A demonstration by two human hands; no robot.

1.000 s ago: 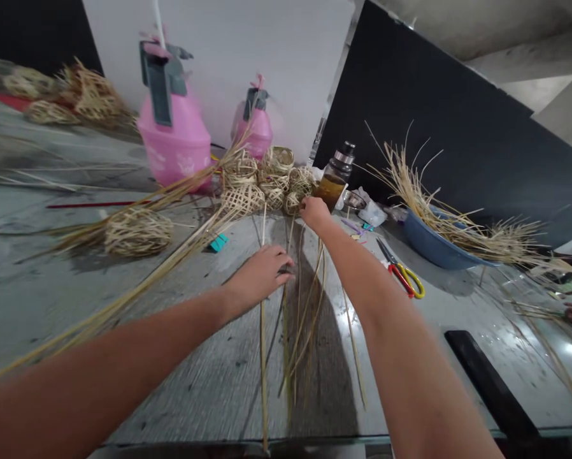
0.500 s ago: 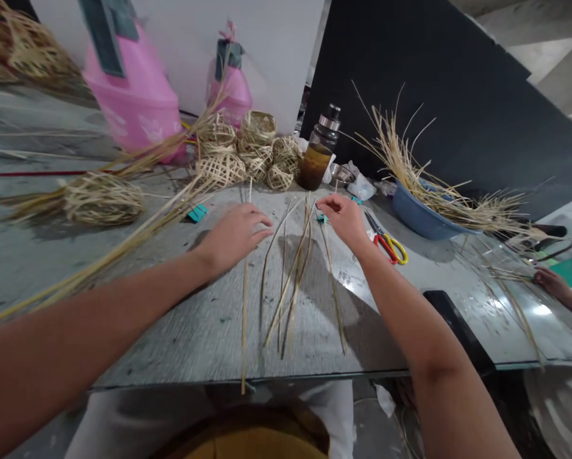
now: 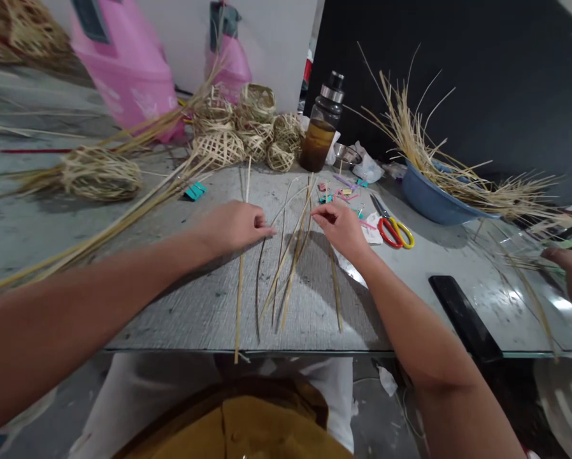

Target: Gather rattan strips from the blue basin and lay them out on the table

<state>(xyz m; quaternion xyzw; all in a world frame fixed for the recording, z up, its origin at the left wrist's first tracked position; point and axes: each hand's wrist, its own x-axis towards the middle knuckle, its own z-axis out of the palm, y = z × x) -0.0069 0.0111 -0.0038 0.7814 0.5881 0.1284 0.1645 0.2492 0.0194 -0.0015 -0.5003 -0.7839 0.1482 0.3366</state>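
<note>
Thin bamboo strips (image 3: 293,280) lie fanned and crossing on the grey table before me. My left hand (image 3: 238,226) is closed, thumb and forefinger pinched on a curved bamboo strip (image 3: 258,287) at the left of the fan. Beneath that hand runs a separate straight strip (image 3: 239,306), reaching the table's front edge. The fingertips of my right hand (image 3: 341,226) are pinched together beside the upper ends of the crossing strips; what they hold, if anything, is too small to make out. Below my right hand another strip (image 3: 336,293) lies apart.
Woven bamboo balls (image 3: 219,148), a bottle of brown liquid (image 3: 318,137) and pink spray bottles (image 3: 128,70) stand behind. On the right are small clips (image 3: 325,198), scissors (image 3: 395,233), a blue basin (image 3: 439,197) of strips, a phone (image 3: 465,319) and another person's hand (image 3: 570,271).
My left hand has gone from spread fingers to a pinch at the curved strip. The right hand stays pinched, slightly nearer the crossing strips. The camera view has shifted, revealing more small clips.
</note>
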